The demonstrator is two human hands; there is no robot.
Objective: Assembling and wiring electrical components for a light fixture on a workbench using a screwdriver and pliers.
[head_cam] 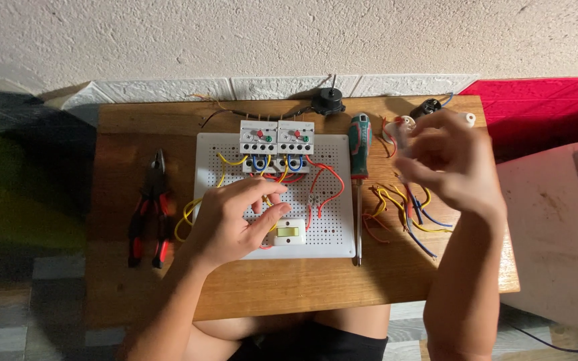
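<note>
Your left hand (235, 217) rests fingers loosely curled on the white pegboard (332, 234), fingertips touching the switch (290, 232) just to their right, while your raised right hand (446, 164) pinches something small and blurred.

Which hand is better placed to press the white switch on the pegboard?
Left. The left hand already rests on the pegboard beside the white switch; the right hand is raised over the loose wires.
</note>
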